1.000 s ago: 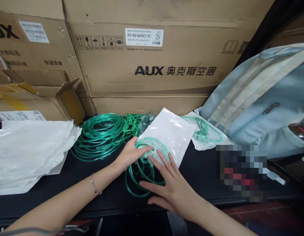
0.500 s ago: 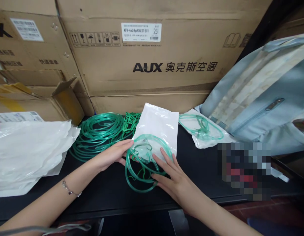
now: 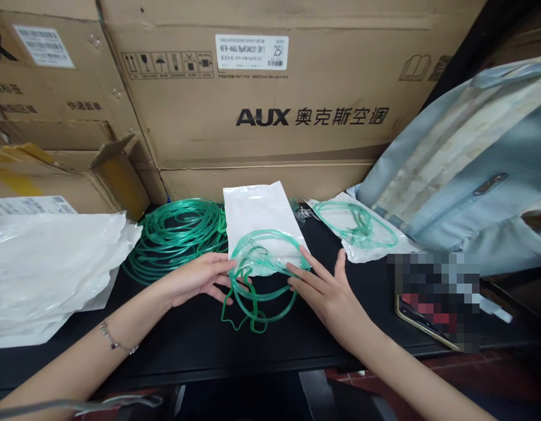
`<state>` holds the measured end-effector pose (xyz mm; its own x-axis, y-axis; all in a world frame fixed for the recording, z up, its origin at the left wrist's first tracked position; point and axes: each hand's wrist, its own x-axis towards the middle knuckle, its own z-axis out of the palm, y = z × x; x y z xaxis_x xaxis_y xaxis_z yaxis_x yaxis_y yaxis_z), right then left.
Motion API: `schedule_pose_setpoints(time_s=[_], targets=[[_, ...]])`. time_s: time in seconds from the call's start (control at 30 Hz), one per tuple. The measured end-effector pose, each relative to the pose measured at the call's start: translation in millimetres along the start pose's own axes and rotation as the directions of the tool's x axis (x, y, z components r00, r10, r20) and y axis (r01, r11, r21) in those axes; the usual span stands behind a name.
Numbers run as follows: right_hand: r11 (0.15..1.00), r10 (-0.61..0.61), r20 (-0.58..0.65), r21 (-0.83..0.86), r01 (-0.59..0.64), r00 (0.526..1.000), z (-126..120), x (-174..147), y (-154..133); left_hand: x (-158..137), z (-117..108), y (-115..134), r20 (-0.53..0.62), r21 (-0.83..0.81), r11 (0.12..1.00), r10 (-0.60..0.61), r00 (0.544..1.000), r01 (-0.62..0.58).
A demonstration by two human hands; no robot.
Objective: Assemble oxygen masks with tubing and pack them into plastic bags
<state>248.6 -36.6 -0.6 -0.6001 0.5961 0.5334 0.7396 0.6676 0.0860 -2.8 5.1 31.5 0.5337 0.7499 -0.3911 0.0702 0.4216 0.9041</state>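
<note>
Green tubing coil [image 3: 270,297] between both hands, lapping over a white pouch [image 3: 262,207]

Coil at center, above the black tabletop [image 3: 187,345]. Upper loops overlap the near end of the pouch; lower loops hang past it toward the person. Clear plastic part [image 3: 253,260] inside the loops, too small to name for sure. Dark green elastic strap [image 3: 257,321] dangles below the coil, lower left.

Left hand [image 3: 199,280]: at the coil's left edge, thumb side touching near the pouch edge, lower fingers spread apart. Some fingertips hidden by loops; cannot tell if anything is clamped. Beaded bracelet [image 3: 117,341] on that wrist.

Right hand [image 3: 325,289]: fingers spread, two or three tips at the coil's right side, one finger sticking up apart from the rest. Not clamped on anything as far as shown.

Behind the left hand: bigger bundle of green tubing [image 3: 178,234]. Far left: stack of white plastic bags [image 3: 51,269], in front of an opened carton [image 3: 117,178]. Right of center: second white pouch [image 3: 352,254] with looped green tubing on it. Between the two pouches, small clear plastic pieces [image 3: 300,213]. Back: AUX cardboard box [image 3: 270,140], upright. Right: light blue backpack [image 3: 454,193], tilted; phone [image 3: 422,324] in front, partly pixelated.
</note>
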Motion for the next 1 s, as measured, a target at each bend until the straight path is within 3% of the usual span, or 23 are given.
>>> schedule_pose_setpoints(time_s=[0.13,0.27,0.43,0.57,0.73,1.0], targets=[[1.000,-0.002,0.020,-0.024,0.002,1.000,1.1,5.8,0.3,-2.6,10.5,-1.3,0.007,-0.208,0.977,-0.043,0.999,0.043],[0.999,-0.002,0.023,-0.036,0.003,1.000,4.0,7.7,-3.0,-6.5,19.7,-10.6,0.043,-0.411,0.911,0.040,0.998,-0.019],[1.000,0.021,0.023,0.004,-0.021,1.000,6.5,8.8,-1.6,-8.2,20.2,-19.2,0.151,-0.409,0.911,0.127,0.980,-0.055],[0.996,0.022,0.026,0.090,-0.024,0.999,6.6,10.5,2.4,-1.0,19.2,-21.6,0.060,-0.352,0.926,0.168,0.984,-0.137],[0.995,-0.031,0.055,0.098,0.026,0.998,7.9,9.2,4.1,15.2,20.2,-27.8,-0.144,-0.375,0.912,0.122,0.982,-0.168],[0.997,-0.064,0.061,0.054,0.061,0.996,8.7,11.1,4.0,34.3,31.5,-27.5,-0.375,-0.441,0.817,0.207,0.904,-0.371]])
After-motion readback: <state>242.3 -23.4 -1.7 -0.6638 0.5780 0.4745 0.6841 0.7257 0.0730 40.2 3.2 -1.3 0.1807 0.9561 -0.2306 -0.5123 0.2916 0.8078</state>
